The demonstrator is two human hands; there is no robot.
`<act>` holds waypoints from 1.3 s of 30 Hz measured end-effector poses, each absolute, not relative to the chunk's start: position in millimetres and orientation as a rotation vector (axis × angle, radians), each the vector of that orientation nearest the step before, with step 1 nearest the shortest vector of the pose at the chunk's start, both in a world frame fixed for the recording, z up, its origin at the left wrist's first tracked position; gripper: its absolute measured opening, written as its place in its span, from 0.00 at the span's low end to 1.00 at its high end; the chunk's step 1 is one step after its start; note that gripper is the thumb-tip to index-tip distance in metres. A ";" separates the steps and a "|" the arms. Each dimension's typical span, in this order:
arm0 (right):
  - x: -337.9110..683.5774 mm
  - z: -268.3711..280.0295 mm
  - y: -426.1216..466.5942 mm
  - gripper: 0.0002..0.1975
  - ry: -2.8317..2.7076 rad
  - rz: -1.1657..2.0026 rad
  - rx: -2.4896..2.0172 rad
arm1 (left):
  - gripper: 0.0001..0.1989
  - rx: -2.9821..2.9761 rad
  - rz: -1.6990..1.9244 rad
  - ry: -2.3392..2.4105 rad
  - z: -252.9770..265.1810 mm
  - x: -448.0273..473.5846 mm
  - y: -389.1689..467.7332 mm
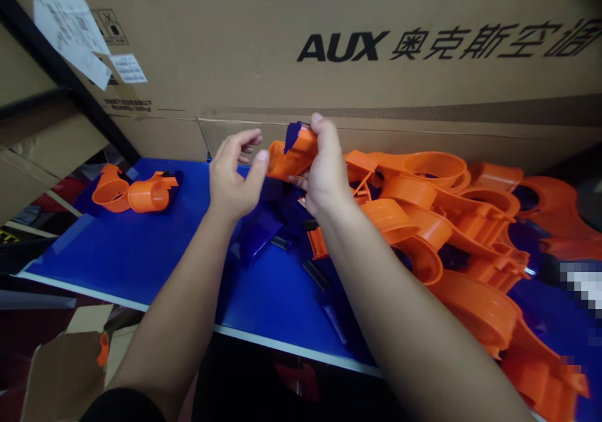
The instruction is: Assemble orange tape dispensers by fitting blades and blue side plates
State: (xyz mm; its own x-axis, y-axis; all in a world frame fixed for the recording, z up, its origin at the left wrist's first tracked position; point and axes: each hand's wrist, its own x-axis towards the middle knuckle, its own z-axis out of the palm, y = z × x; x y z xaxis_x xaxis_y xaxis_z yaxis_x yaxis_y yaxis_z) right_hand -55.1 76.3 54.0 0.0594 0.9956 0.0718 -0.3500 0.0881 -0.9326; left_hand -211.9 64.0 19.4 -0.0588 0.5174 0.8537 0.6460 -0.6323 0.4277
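Observation:
My right hand (325, 171) is closed around an orange plastic part (282, 160), held above the blue tabletop (188, 246). A dark purple-blue piece (293, 137) sits against the top of that part; I cannot tell whether it is joined to it. Just to the left, my left hand (235, 174) is open, its fingers curved and apart, with nothing in it. Below the hands lie a dark blue plastic piece (260, 234) and a black strip (317, 276). To the right of my right hand rises a heap of orange ringed plastic parts (423, 202).
At the table's left end lies an orange part with two rings (148, 196). A large cardboard carton (235, 52) stands upright behind the table. An open cardboard box (66, 372) is below at left. A black tool with a metal tip (545, 268) lies by the heap.

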 end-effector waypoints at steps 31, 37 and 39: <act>-81.8 38.3 69.5 0.11 -0.842 1.469 -0.681 | 0.22 -2.057 -1.757 -1.159 16.2 -195.4 59.8; -87.5 37.6 66.0 0.08 -0.798 1.470 -0.661 | 0.24 -2.055 -1.800 -1.003 12.0 -193.0 65.8; -87.7 37.7 65.1 0.08 -0.791 1.481 -0.687 | 0.24 -2.053 -1.822 -0.971 10.3 -190.8 66.9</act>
State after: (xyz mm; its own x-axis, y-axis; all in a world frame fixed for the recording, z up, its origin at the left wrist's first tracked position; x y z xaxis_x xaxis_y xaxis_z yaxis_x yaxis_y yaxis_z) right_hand -87.7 65.1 37.7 -0.0630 0.9972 0.0394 -0.5875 -0.0052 -0.8092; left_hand -190.8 66.9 10.3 0.0076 0.3216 0.9469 0.6065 -0.7543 0.2513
